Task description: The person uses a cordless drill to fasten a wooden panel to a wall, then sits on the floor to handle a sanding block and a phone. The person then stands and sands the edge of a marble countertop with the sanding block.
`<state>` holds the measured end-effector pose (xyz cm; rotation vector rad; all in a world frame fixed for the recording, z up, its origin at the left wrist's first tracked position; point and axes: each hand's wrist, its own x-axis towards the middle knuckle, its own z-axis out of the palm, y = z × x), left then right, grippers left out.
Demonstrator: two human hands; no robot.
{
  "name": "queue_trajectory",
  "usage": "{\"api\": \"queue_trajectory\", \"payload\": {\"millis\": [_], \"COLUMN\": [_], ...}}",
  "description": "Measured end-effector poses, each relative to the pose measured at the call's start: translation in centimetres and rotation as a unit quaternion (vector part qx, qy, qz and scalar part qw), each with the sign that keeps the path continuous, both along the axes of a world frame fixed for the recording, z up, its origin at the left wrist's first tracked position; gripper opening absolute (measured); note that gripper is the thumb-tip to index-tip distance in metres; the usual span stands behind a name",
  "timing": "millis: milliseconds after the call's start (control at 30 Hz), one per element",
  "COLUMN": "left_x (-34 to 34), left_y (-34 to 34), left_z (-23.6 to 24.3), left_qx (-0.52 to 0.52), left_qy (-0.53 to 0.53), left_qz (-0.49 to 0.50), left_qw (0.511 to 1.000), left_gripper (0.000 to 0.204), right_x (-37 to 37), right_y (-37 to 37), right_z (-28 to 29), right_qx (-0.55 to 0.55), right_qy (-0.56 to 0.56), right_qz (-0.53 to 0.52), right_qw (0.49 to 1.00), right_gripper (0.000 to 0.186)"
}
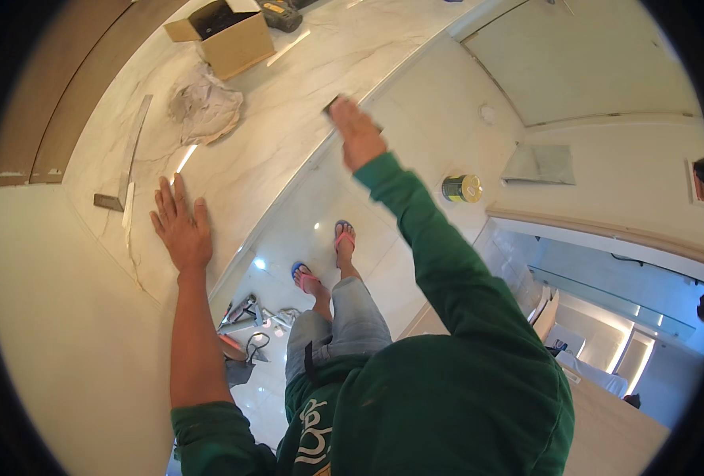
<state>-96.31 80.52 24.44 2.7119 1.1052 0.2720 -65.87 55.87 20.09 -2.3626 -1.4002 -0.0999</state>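
My left hand [184, 226] lies flat with its fingers spread on the pale marble-look countertop [264, 151]. Just beyond its fingertips is a steel try square [136, 143] with a dark stock. My right hand [356, 131] is stretched out to the counter's front edge, its fingers closed over a small dark flat block [335, 103]. Only the ends of this block show past the fingers, and it is slightly blurred, so its kind is unclear. A crumpled, pale plastic bag [205, 107] sits on the counter between and beyond my hands.
An open cardboard box [241, 47] and a dark power tool [280, 14] stand farther back on the counter. A yellow-lidded can [463, 188] is to the right. Several hand tools [249, 313] lie on the tiled floor near my feet. A brown panel [74, 87] borders the counter at left.
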Motion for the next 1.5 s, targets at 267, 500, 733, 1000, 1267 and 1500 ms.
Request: {"api": "queue_trajectory", "payload": {"millis": [267, 500, 733, 1000, 1267, 1500], "left_x": [0.0, -0.1, -0.1, 0.1, 0.4, 0.5], "left_y": [0.1, 0.0, 0.1, 0.1, -0.3, -0.3], "left_z": [-0.1, -0.1, -0.2, -0.3, 0.0, 0.2], "left_qx": [0.002, -0.002, -0.004, 0.006, -0.002, -0.004], "left_qy": [0.005, -0.006, -0.003, 0.009, 0.022, 0.029], "left_qz": [0.009, 0.008, 0.011, 0.011, 0.008, 0.009], "left_qw": [1.0, 1.0, 1.0, 1.0, 1.0, 1.0], "left_gripper": [0.064, 0.064, 0.064, 0.064, 0.062, 0.062], "right_x": [-28.9, -6.6, -8.4, -27.8, 2.2, -13.1], "right_y": [4.9, 1.4, 2.5, 4.6, -0.3, 3.4], "right_z": [0.4, 1.4, 0.1, 1.5, 0.4, -0.1], "right_qx": [-0.007, -0.035, 0.043, 0.005, 0.018, 0.013], "right_qy": [0.075, -0.012, 0.017, 0.066, -0.053, 0.07], "right_qz": [0.186, -0.009, -0.003, 0.168, -0.122, -0.008], "right_qw": [0.98, 0.999, 0.999, 0.984, 0.991, 0.997], "right_gripper": [0.067, 0.074, 0.067, 0.074, 0.06, 0.068]}}
